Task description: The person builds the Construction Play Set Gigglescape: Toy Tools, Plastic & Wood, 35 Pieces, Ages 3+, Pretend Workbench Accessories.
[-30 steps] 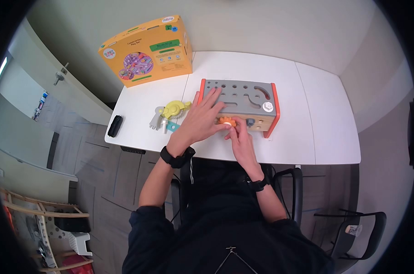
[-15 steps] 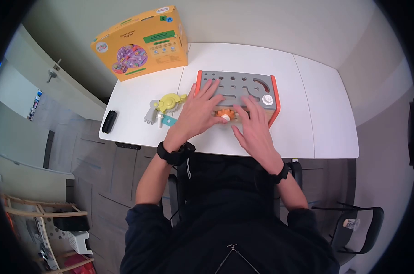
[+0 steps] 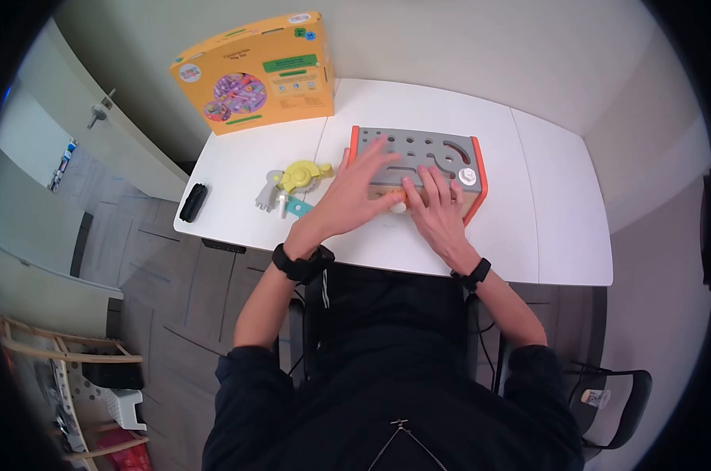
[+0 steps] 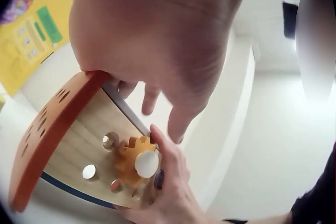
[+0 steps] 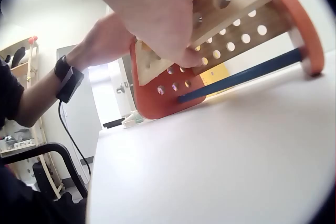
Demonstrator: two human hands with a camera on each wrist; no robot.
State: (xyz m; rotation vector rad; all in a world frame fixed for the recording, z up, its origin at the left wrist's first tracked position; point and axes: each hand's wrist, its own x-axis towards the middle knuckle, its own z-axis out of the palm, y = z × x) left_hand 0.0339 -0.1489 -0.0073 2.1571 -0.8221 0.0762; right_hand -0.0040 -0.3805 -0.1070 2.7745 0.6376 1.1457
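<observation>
A toy workbench with a grey perforated top, orange-red ends and a wooden front stands on the table. An orange gear sits against its front, with a white round bolt head at its centre. My left hand is spread over the left part of the grey top, thumb near the gear. My right hand grips the wooden front panel beside the gear: fingers on the top, thumb at the panel's lower edge. A white hexagonal piece sits at the top's right corner.
Left of the workbench lie a yellow-and-grey toy saw, a white bolt and a teal strip. A black case lies near the table's left edge. An orange-yellow box stands at the back left.
My right hand first pinched at the gear, then let go and rose over the front edge; now it grips the panel. My left hand has lifted slightly from the gear, fingers spread.
</observation>
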